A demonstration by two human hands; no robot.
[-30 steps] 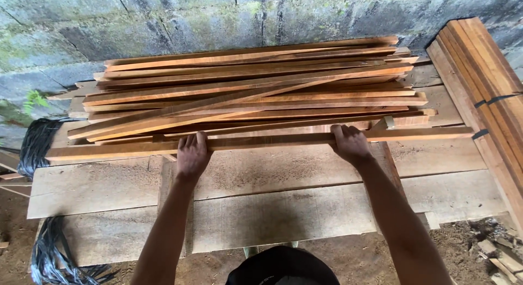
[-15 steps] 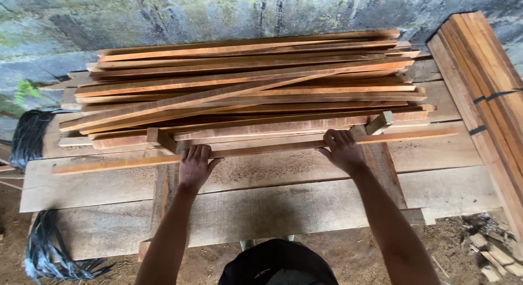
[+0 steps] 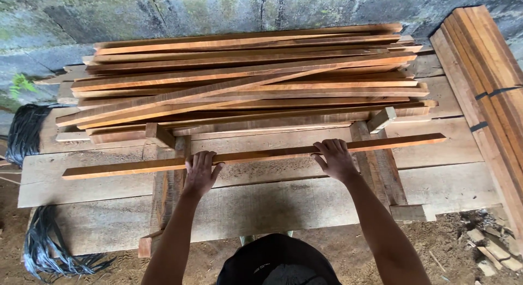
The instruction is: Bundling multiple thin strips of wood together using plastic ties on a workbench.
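A long reddish-brown wooden slat [image 3: 261, 154] lies crosswise over the pale planks of the bench [image 3: 305, 203], apart from the pile. My left hand [image 3: 200, 172] grips it left of the middle, fingers curled over its far edge. My right hand [image 3: 335, 158] grips it right of the middle in the same way. Behind the slat sits a loose pile of like slats [image 3: 245, 83], several of them lying askew.
A strapped bundle of slats [image 3: 485, 72] leans along the right side. Black strapping lies in bunches at the left [image 3: 24, 132] and lower left [image 3: 46, 247]. Two wooden cross-pieces [image 3: 381, 160] stick out from under the pile. A mossy concrete wall [image 3: 163, 13] stands behind.
Both hands have drawn one slat off the front of the pile toward me, across the bench planks. The pile stays where it was.
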